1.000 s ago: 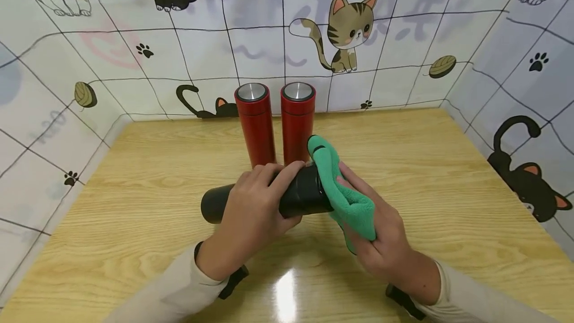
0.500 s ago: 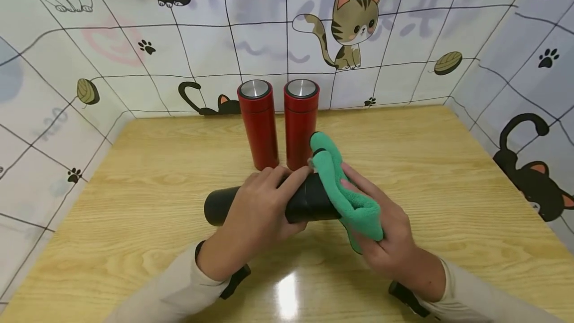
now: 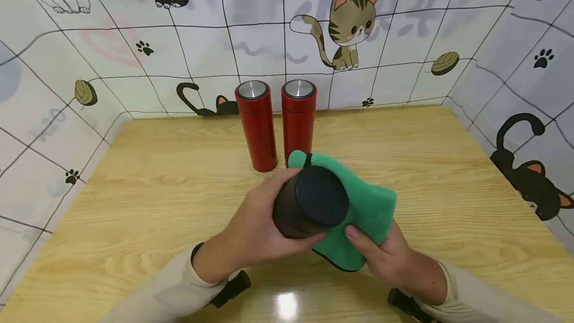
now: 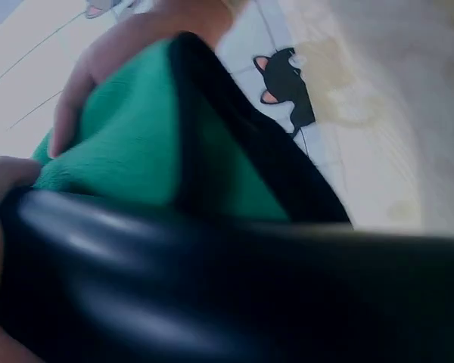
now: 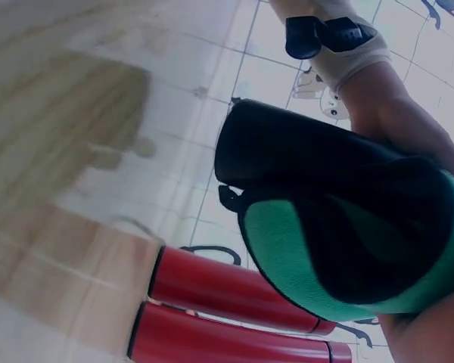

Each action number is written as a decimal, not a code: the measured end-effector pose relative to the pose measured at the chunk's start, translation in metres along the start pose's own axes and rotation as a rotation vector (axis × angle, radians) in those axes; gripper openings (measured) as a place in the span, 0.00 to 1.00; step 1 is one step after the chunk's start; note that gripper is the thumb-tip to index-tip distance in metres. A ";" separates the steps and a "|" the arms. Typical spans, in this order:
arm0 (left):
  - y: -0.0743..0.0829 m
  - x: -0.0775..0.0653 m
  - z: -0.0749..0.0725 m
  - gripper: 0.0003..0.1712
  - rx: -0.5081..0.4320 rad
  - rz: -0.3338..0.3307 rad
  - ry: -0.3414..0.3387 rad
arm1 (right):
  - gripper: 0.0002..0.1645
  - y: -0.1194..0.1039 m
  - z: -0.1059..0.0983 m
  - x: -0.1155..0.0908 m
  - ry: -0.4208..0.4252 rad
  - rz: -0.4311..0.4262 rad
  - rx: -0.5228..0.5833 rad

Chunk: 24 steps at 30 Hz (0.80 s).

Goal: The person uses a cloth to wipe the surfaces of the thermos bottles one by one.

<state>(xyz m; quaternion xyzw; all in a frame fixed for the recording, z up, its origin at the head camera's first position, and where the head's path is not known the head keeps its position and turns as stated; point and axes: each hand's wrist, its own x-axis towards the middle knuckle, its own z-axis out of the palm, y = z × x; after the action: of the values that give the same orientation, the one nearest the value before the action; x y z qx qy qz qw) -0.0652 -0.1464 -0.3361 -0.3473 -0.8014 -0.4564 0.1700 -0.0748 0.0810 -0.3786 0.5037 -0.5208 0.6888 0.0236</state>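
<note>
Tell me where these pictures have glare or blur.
Head view: mostly sharp, with a bright glare spot on the wooden tabletop near the bottom edge; left wrist view: bluish and soft, the black flask blurred in the foreground with pale sheen streaks; right wrist view: hazy, washed-out reflections at left, while the green cloth has clearer edges.

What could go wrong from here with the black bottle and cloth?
The smooth black bottle might slip from the left hand. A forward swing could knock over the red bottles, standing just beyond. The cloth in the right hand, with its edges loose, might also catch one.
</note>
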 end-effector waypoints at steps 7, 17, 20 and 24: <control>0.002 0.002 -0.004 0.44 -0.249 -0.067 0.187 | 0.31 -0.005 0.002 0.001 0.042 0.366 -0.217; 0.000 0.000 -0.009 0.39 -0.328 0.107 0.514 | 0.25 -0.003 -0.003 0.007 0.157 0.615 -0.322; 0.001 0.002 -0.011 0.36 -0.392 0.209 0.548 | 0.26 -0.003 -0.005 0.010 0.168 0.676 -0.271; 0.007 0.002 -0.010 0.36 -0.489 0.241 0.582 | 0.27 -0.002 -0.008 0.013 0.172 0.802 -0.162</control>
<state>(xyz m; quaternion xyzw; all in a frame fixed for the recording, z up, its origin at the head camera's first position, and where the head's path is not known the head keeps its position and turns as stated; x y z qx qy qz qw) -0.0621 -0.1514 -0.3248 -0.3253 -0.5411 -0.6897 0.3547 -0.0850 0.0815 -0.3678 0.1981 -0.7244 0.6398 -0.1634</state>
